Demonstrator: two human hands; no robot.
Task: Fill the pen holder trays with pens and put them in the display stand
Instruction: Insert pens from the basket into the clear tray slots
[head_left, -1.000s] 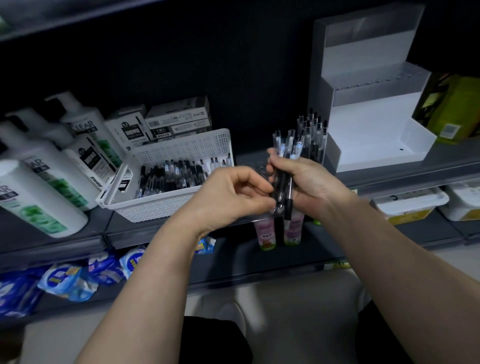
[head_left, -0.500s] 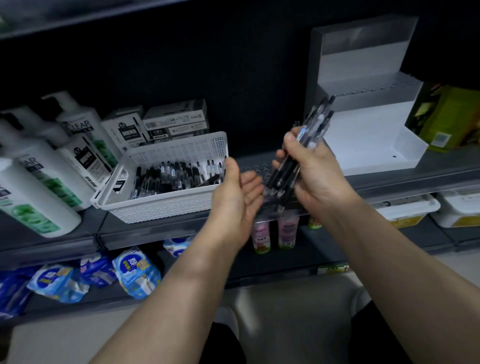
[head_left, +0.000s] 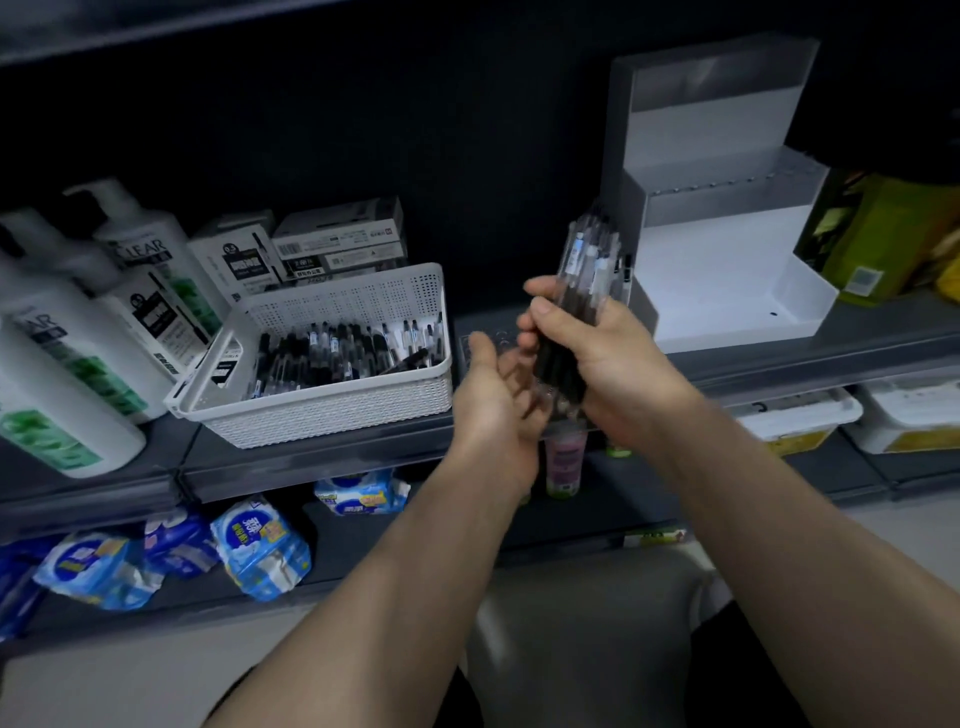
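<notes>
My right hand (head_left: 602, 364) is closed around a bundle of black-and-clear pens (head_left: 589, 275), held upright with the tips pointing up. My left hand (head_left: 493, 395) is open, palm up, just under the bundle's lower end; whether it touches the pens is unclear. A clear pen holder tray (head_left: 480, 338) with round holes lies on the shelf behind my hands, mostly hidden. A white basket (head_left: 332, 410) to the left holds several more pens (head_left: 337, 358). The white stepped display stand (head_left: 727, 260) sits on the shelf at the right, nothing in it.
White shampoo pump bottles (head_left: 78, 364) stand at the left, with pen boxes (head_left: 337, 244) behind the basket. A green package (head_left: 883, 234) is right of the stand. The lower shelf holds blue packs (head_left: 260, 551), small pink bottles (head_left: 563, 462) and white tubs (head_left: 795, 421).
My left hand let go of the bundle and opened palm up beneath it. My right hand tilted the pens to the right, then swung them back upright.
</notes>
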